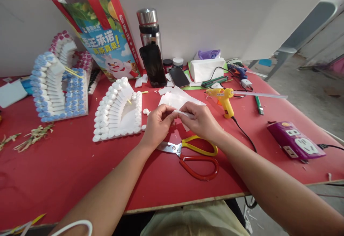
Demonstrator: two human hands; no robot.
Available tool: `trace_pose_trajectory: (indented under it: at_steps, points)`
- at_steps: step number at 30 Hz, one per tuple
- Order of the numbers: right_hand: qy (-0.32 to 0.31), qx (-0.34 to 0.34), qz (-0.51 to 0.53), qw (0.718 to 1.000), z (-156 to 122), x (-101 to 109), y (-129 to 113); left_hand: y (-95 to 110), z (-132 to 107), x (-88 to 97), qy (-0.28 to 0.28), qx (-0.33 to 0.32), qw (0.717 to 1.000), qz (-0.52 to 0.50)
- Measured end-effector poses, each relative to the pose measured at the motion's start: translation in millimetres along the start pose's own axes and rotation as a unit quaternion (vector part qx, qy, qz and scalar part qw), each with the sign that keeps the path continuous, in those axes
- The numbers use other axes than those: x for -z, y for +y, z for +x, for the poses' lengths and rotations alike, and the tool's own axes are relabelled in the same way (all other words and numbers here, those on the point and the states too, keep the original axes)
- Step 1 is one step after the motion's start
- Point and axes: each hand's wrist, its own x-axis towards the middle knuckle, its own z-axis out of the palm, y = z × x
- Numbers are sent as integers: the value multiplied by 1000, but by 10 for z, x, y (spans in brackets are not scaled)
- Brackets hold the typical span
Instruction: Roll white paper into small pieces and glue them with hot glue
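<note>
My left hand (157,125) and my right hand (200,119) meet over the red table (67,171), fingers pinched on a small rolled piece of white paper (180,112) held between them. Behind the hands lie loose white paper sheets (176,98). Just left stands a white model made of paper rolls (118,110) with a few small white rolls beside it. Under my wrists lie two pairs of scissors, one with yellow handles (199,146) and one with red handles (199,166).
A yellow glue gun (224,98) stands right of the hands with its cord trailing. A purple power strip (294,141) lies far right. A blue-and-white roll model (57,85), a printed bag (104,39), a steel flask (149,26), two phones and a tissue box (206,69) line the back.
</note>
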Motion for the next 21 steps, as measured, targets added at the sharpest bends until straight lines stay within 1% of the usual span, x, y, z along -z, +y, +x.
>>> trace_pose_trajectory:
  at_steps: [4,8,11,13,17,21]
  points:
    - [-14,-5,49,999,4,26,14,32,21,30,-21,17,999,-42]
    - [-40,-6,89,995,6,69,-4,30,43,75,-56,47,993,-94]
    - [-61,-14,109,992,5,99,-28,34,45,99,-74,57,989,-113]
    - [-70,-11,111,991,7,111,-37,43,43,105,-76,56,989,-116]
    - [-63,12,115,991,15,109,-33,43,51,110,-65,55,990,-110]
    - [-57,11,129,990,17,91,-25,19,67,123,-72,60,986,-135]
